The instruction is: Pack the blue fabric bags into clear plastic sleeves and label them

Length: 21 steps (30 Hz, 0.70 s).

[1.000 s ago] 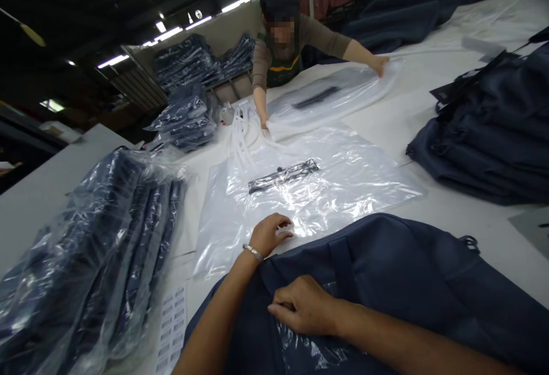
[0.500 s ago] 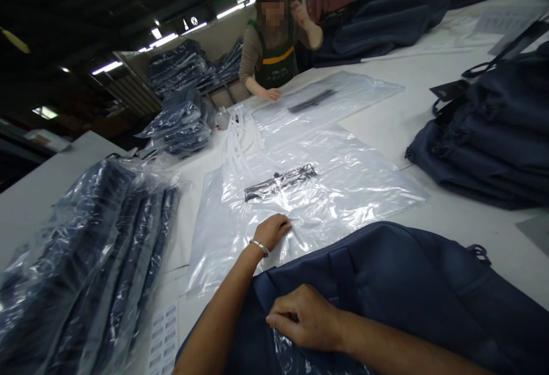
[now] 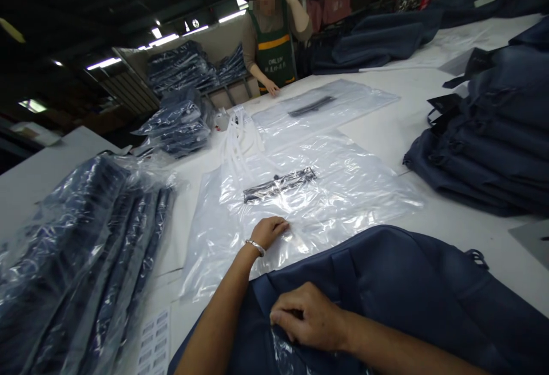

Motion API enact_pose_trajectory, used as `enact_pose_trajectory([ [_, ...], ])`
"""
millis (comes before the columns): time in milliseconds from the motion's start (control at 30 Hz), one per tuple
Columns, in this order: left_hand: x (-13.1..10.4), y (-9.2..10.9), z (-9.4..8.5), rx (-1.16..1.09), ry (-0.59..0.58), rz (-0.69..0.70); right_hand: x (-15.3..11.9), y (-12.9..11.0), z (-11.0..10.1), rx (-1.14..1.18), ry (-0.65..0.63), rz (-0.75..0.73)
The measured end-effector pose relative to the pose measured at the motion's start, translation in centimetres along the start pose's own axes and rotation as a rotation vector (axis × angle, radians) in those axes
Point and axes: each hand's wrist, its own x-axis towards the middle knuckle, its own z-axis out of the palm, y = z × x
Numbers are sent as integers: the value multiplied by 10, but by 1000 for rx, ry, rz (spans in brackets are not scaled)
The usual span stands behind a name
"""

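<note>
My left hand [image 3: 269, 232], with a silver bangle at the wrist, has its fingers pressed together on the clear plastic bags [image 3: 334, 186] lying on the table. A dark strip [image 3: 279, 185] shows on these bags just beyond it. My right hand [image 3: 305, 316] is closed over the dark blue bag [image 3: 412, 283] at the front. Clear plastic [image 3: 288, 355] comes out from under its fingers, pinched by thumb and forefinger. What my left fingertips hold, if anything, is too small to make out.
Plastic-wrapped dark blue items [image 3: 86, 249] lie at left, beside a label sheet [image 3: 154, 343]. More wrapped items [image 3: 180, 120] are piled farther back. Dark blue bags [image 3: 484, 146] are stacked at right. Across the table [image 3: 377, 126] stands a person [image 3: 274, 49], one hand on its edge.
The person across the table has straightened up and raised one hand to the head. My hands have hardly moved; the view has shifted slightly.
</note>
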Motion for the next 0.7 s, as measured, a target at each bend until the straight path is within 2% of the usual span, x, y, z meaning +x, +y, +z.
enact_pose_trajectory([
  [67,0,3,-1,-6,53,-1,3,-7,-12,30,46,-16],
  [133,0,6,-1,-6,128,-4,7,-12,-30,-54,160,-55],
  [200,1,8,1,-1,202,-2,14,-14,-53,-251,301,-90],
  [267,1,9,2,-3,252,14,25,-14,-78,-498,346,-90],
  [300,1,9,3,-8,268,27,32,-12,-89,-617,301,-77],
  [367,2,8,4,-26,290,52,47,-8,-107,-814,112,-42],
  [433,3,7,6,-47,313,70,63,-2,-117,-956,-108,6],
  [500,4,6,8,-72,333,86,76,5,-121,-1074,-266,75],
  [600,6,4,10,-112,377,106,89,13,-120,-1225,-348,215],
  [700,8,3,8,-157,474,100,93,15,-120,-1273,-399,325],
])
